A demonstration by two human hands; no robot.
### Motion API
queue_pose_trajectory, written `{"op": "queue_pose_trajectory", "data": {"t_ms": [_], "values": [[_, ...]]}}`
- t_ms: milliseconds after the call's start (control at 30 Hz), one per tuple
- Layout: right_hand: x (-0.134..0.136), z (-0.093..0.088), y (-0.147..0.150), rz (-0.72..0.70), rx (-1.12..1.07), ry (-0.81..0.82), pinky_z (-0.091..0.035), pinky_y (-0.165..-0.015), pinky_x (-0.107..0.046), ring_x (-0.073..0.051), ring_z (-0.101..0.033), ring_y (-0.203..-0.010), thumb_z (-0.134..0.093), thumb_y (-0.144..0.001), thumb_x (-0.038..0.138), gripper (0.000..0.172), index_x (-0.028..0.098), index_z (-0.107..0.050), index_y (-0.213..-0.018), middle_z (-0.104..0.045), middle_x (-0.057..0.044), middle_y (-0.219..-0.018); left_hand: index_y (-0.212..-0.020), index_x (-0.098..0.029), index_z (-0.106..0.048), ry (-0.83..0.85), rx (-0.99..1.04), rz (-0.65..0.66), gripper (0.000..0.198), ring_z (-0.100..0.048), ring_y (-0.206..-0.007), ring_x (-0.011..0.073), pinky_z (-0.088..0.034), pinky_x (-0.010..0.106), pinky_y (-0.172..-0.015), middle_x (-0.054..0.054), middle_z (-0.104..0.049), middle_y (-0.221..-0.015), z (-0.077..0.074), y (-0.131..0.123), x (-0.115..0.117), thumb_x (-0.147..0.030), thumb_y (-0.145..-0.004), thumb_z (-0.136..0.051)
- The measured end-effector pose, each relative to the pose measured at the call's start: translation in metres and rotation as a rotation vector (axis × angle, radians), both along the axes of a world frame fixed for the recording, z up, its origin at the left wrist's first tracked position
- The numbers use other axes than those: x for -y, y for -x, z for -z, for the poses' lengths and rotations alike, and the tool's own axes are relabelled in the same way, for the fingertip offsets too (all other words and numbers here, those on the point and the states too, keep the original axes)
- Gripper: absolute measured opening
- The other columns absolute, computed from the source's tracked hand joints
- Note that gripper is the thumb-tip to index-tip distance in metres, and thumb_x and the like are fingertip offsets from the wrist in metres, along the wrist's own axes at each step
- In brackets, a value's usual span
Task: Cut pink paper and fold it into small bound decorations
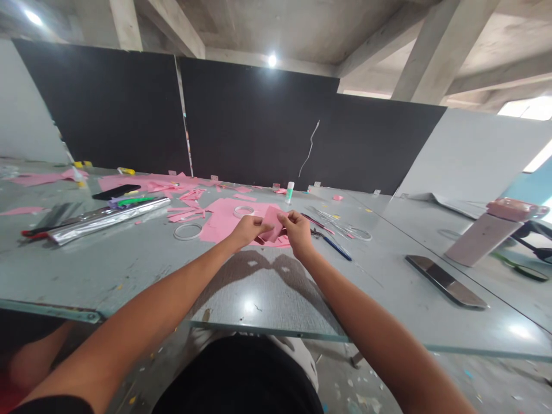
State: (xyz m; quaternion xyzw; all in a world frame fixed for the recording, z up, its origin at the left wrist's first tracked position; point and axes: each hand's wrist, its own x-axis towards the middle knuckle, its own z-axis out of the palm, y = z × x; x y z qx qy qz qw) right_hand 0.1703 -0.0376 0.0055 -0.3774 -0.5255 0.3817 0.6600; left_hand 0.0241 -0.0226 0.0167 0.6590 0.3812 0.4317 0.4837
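Seated at a grey table (259,287), both bare arms stretched forward over it. Holding a small piece of pink paper (272,221) between the two hands, near the middle of the table and just above a large pink sheet (219,221) lying flat there. Left hand (248,230) pinching the left edge of the piece, thumb and fingers pressed together; right hand (296,230) pinching the right edge the same way, knuckles up, nearly touching the left. To the left of the left hand, a clear tape ring (188,232) flat on the table, and a second ring (244,211) resting on the large pink sheet just behind the hands. Further back, loose pink scraps (185,198) scattered about, and a glue stick (290,192) standing upright near the dark back wall. Just right of the right hand, a blue pen (336,247) lying at a slant. Well off to the left, a roll of silver foil (107,217) and behind it a black phone (116,191). Far to the right, well apart from the hands, a pink bottle (487,233) on its side and a dark flat strip (446,280) nearer the front edge; cannot tell what the strip is.
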Motion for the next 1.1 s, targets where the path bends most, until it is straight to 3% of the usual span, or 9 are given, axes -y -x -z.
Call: {"op": "queue_pose_trajectory", "data": {"t_ms": [167, 300, 500, 733, 1000, 1100], "values": [[-0.001, -0.002, -0.004, 0.0, 0.017, 0.02, -0.047, -0.043, -0.023, -0.009, -0.048, -0.044, -0.068, -0.061, 0.048, 0.033, 0.02, -0.051, -0.062, -0.049, 0.005, -0.048, -0.064, -0.013, -0.062, -0.159, 0.135, -0.189, 0.039, -0.05, -0.049, 0.0107, -0.046, 0.025, -0.047, -0.001, -0.053, -0.055, 0.001, 0.004, -0.01, -0.05, -0.06, -0.073], [-0.002, -0.002, -0.004, -0.07, 0.06, 0.047, -0.047, -0.044, -0.022, -0.008, -0.05, -0.045, -0.07, -0.058, 0.045, 0.031, 0.018, -0.054, -0.065, -0.049, 0.006, -0.051, -0.062, -0.014, -0.062, -0.323, 0.042, -0.248, 0.039, -0.048, -0.049, 0.0108, -0.037, 0.022, -0.047, -0.002, -0.052, -0.051, 0.001, 0.013, -0.019, -0.053, -0.064, -0.069], [-0.002, -0.002, -0.005, -0.049, 0.083, 0.021, -0.045, -0.038, -0.021, -0.007, -0.048, -0.044, -0.067, -0.062, 0.048, 0.033, 0.018, -0.059, -0.069, -0.049, 0.005, -0.056, -0.048, -0.016, -0.054, -0.496, -0.154, -0.219, 0.042, -0.04, -0.047, 0.0096, -0.028, 0.022, -0.048, -0.003, -0.044, -0.045, -0.004, 0.015, -0.013, -0.05, -0.069, -0.064], [-0.004, -0.003, -0.006, -0.038, 0.095, -0.019, -0.047, -0.036, -0.023, -0.007, -0.046, -0.039, -0.068, -0.061, 0.049, 0.034, 0.018, -0.059, -0.068, -0.051, 0.005, -0.055, -0.048, -0.017, -0.052, -0.471, -0.18, -0.199, 0.042, -0.038, -0.046, 0.0098, -0.027, 0.023, -0.049, -0.004, -0.042, -0.045, -0.009, 0.015, -0.008, -0.05, -0.069, -0.063], [0.001, -0.005, -0.007, -0.083, 0.206, 0.023, -0.042, -0.033, -0.021, -0.009, -0.05, -0.037, -0.072, -0.059, 0.051, 0.038, 0.017, -0.055, -0.063, -0.049, 0.006, -0.05, -0.044, -0.017, -0.04, -0.561, -0.367, 0.001, 0.047, -0.033, -0.045, 0.0087, -0.023, 0.023, -0.047, -0.004, -0.035, -0.043, -0.013, 0.018, -0.005, -0.047, -0.076, -0.058], [0.005, -0.006, -0.004, -0.099, 0.165, 0.042, -0.046, -0.036, -0.021, -0.008, -0.05, -0.041, -0.071, -0.06, 0.052, 0.038, 0.017, -0.057, -0.067, -0.05, 0.005, -0.053, -0.048, -0.017, -0.044, -0.533, -0.395, -0.002, 0.045, -0.039, -0.045, 0.0094, -0.028, 0.022, -0.047, -0.003, -0.041, -0.043, -0.012, 0.017, -0.003, -0.048, -0.081, -0.049]]}}
